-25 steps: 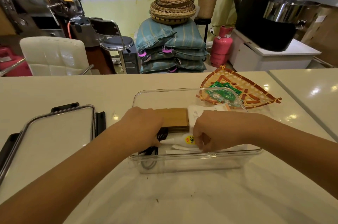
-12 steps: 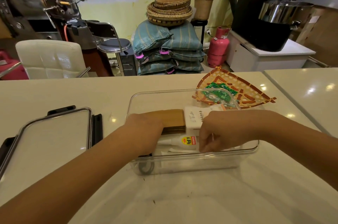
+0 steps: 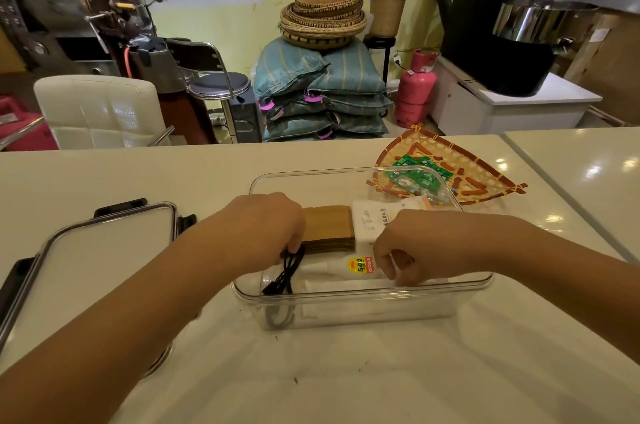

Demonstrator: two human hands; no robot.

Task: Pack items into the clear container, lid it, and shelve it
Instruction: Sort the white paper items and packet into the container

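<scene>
Both hands have shifted a little inside the clear container point(image 3: 363, 295) since a moment ago: the left hand point(image 3: 266, 228) has drawn back enough to uncover the black cord point(image 3: 287, 273) at the box's near left, and the right hand point(image 3: 412, 248) has slid nearer the front wall. That container sits at the middle of the frame on the white counter point(image 3: 104, 174). The left hand is curled closed, fingers pinching the top of the cord, just beside a brown wooden block point(image 3: 329, 228). The right hand is bent closed too, fingertips pinching the white packet point(image 3: 349, 269) with the yellow sticker. At centre left the lid point(image 3: 100, 250) lies flat on the counter, apart from the box. Behind the box, upper right of centre, a woven tray point(image 3: 474, 174) holds green sachets point(image 3: 415, 177).
</scene>
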